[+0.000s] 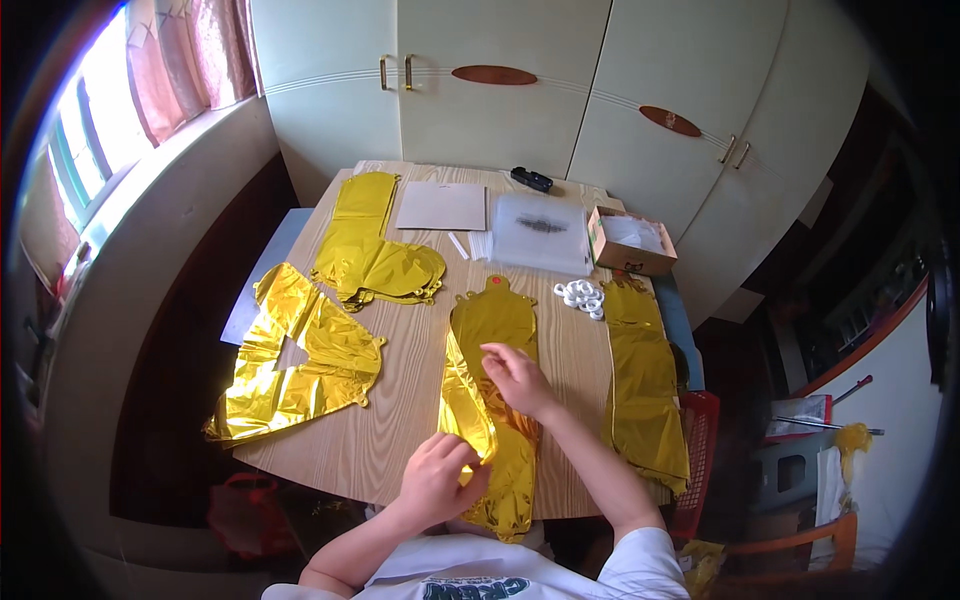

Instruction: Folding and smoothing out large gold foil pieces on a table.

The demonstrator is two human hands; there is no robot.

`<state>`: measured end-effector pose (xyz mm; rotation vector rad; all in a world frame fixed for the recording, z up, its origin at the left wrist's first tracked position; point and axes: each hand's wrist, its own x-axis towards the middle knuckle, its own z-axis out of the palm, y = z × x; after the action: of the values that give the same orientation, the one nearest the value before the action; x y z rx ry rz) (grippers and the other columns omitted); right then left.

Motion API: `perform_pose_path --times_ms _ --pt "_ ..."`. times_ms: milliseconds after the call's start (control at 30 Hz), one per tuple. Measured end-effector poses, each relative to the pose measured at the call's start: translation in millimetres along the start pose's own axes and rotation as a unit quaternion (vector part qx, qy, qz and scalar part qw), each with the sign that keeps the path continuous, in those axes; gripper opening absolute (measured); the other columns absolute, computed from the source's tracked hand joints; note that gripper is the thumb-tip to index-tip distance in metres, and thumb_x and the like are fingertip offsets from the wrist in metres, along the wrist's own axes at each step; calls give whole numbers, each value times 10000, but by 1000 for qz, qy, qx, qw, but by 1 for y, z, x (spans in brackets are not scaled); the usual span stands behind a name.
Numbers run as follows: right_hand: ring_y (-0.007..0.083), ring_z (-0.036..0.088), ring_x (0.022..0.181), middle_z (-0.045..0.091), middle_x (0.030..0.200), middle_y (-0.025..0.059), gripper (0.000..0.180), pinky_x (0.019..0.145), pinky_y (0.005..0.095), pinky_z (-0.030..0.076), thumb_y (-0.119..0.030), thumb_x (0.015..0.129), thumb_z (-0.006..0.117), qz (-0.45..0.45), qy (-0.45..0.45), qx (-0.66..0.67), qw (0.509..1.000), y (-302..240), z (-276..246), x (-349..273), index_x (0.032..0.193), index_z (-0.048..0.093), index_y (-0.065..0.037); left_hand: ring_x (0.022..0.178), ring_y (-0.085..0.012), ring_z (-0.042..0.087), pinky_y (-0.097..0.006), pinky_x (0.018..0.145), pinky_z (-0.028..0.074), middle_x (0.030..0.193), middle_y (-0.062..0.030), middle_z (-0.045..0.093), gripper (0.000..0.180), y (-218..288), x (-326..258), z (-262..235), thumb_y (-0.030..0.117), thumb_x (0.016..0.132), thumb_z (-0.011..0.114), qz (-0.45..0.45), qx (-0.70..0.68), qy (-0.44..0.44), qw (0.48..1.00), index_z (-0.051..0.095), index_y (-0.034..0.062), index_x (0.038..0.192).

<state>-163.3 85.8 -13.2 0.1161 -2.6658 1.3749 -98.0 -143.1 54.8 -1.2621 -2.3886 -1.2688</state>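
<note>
A flat gold foil balloon [515, 440] lies lengthwise before me, its lower end at the table's near edge and a red spot on its top tab. Its left side is lifted and folded over, showing a shinier face. My left hand [438, 480] pinches that lifted edge near the bottom. Higher up, my right hand [517, 380] hovers at or just above the foil, fingers loosely bent and apart, holding nothing I can see; whether it touches the foil I cannot tell. Another crumpled gold balloon [345, 352] lies to the left, and a long stack of gold foil [643, 385] to the right.
Farther back are a gold foil pile [365, 255], a white card [440, 206], clear plastic bags [560, 252], white rings [580, 296], a small box [640, 260] with bags inside, and a black object [532, 180]. A red basket [698, 455] stands beside the wooden table [415, 400].
</note>
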Motion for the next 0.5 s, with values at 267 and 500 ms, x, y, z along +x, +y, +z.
perform_pose_path --times_ms 267,500 --pt "219 668 770 683 852 97 428 690 348 523 -156 883 691 72 -50 48 995 -32 -6 -54 1214 443 -44 785 -268 593 -387 706 483 816 -87 579 221 3 5 23 268 826 712 46 11 -104 993 609 73 820" --pt "258 629 826 666 809 52 180 752 401 485 -144 841 681 -101 67 -166 979 -10 4 -65 993 593 -108 1263 -299 511 -458 1032 395 1337 -119 558 449 -87 45 9 353 878 668 51 134 -163 976 599 70 1219"
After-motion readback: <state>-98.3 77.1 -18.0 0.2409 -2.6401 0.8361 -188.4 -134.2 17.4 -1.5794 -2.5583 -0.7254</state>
